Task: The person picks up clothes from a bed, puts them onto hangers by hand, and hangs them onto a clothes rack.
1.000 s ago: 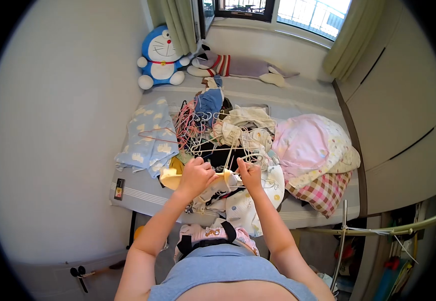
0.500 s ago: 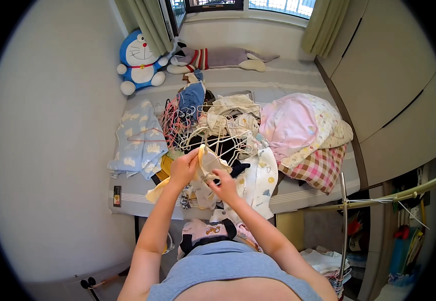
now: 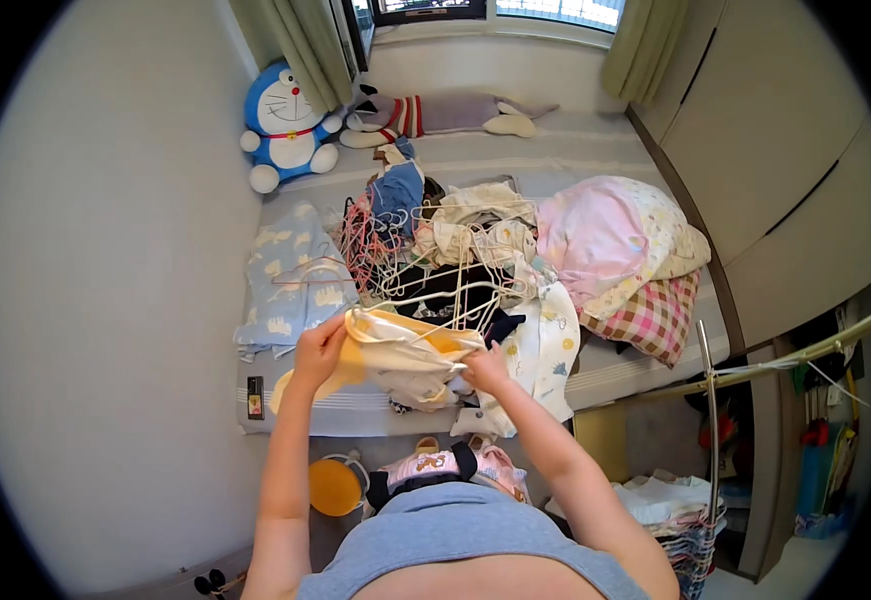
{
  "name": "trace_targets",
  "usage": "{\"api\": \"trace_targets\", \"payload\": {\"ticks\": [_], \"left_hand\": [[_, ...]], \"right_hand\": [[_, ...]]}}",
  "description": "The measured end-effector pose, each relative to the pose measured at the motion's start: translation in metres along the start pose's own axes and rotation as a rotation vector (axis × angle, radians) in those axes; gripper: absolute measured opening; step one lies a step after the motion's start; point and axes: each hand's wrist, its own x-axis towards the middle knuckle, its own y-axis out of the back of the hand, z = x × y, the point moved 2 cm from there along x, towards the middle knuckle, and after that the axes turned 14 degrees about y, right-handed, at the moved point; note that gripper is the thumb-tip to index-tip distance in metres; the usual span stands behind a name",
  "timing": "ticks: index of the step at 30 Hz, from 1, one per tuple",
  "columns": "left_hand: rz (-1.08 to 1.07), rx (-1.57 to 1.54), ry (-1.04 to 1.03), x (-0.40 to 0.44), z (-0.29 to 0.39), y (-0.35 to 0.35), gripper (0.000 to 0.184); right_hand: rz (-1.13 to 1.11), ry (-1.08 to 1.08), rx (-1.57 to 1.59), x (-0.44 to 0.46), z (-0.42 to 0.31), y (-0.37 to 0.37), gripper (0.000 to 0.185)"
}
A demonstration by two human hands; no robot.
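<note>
A yellow and white garment (image 3: 410, 345) is stretched between my hands above the bed's front edge. My left hand (image 3: 321, 348) is closed on its left end, and my right hand (image 3: 483, 366) pinches its right end. A white hanger (image 3: 420, 299) lies along the garment's upper edge; how far it sits inside the cloth I cannot tell. Behind it are a tangle of pink hangers (image 3: 363, 235), several white hangers, a blue garment (image 3: 396, 192) and cream clothes (image 3: 480, 215). A white printed cloth (image 3: 547, 350) lies right of my right hand.
A blue cloud-patterned cloth (image 3: 293, 275) lies at left, near a phone-like object (image 3: 255, 398). Pink bedding (image 3: 595, 240) and a checked pillow (image 3: 655, 315) are at right. Plush toys (image 3: 290, 130) sit at the back. A metal pole (image 3: 708, 420) and an orange-topped stool (image 3: 336, 487) stand in front.
My hands have moved apart, left hand leftward and right hand rightward. The yellow and white garment, bunched half a second ago, is now spread between them.
</note>
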Motion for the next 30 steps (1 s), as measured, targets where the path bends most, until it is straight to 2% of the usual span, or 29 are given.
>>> {"api": "trace_targets", "payload": {"ticks": [2, 3, 5, 11, 14, 16, 17, 18, 20, 23, 26, 27, 30], "left_hand": [[-0.07, 0.068, 0.014, -0.007, -0.021, 0.014, 0.023], [-0.083, 0.097, 0.0, -0.009, -0.028, 0.019, 0.022], [-0.103, 0.154, -0.035, -0.012, -0.04, 0.024, 0.022], [-0.034, 0.384, -0.378, -0.01, -0.038, 0.037, 0.024], [0.044, 0.536, -0.406, -0.008, -0.045, 0.034, 0.025], [0.122, 0.584, -0.331, -0.008, -0.046, 0.025, 0.024], [0.161, 0.607, -0.294, -0.008, -0.046, 0.02, 0.023], [0.178, 0.552, -0.258, -0.008, -0.048, 0.015, 0.022], [0.212, 0.442, -0.188, -0.01, -0.048, 0.006, 0.022], [0.17, 0.177, -0.195, -0.016, -0.04, -0.004, 0.02], [0.073, 0.082, -0.251, -0.022, -0.034, -0.015, 0.02], [0.061, 0.061, -0.284, -0.024, -0.03, -0.019, 0.02], [0.028, 0.004, -0.388, -0.025, -0.011, -0.025, 0.019]], "right_hand": [[0.014, -0.069, 0.09, -0.004, 0.007, 0.009, 0.026], [0.161, -0.029, 0.05, -0.009, 0.005, 0.016, 0.02], [0.204, -0.012, 0.015, -0.015, 0.004, 0.025, 0.019], [0.232, -0.076, -0.03, -0.028, -0.016, 0.041, 0.014], [0.305, -0.124, 0.001, -0.035, -0.041, 0.048, 0.013], [0.334, -0.128, 0.0, -0.036, -0.063, 0.047, 0.012], [0.473, 0.065, 0.025, -0.037, -0.074, 0.046, 0.012], [0.544, 0.156, 0.015, -0.038, -0.098, 0.054, 0.011], [0.501, 0.274, 0.109, -0.041, -0.128, 0.053, 0.013], [0.65, -0.151, 0.14, -0.04, -0.142, 0.052, 0.024], [0.919, -0.497, 0.095, -0.026, -0.134, 0.076, 0.041], [0.942, -0.542, 0.057, -0.022, -0.126, 0.078, 0.052], [1.011, -0.65, -0.036, -0.017, -0.108, 0.087, 0.052]]}}
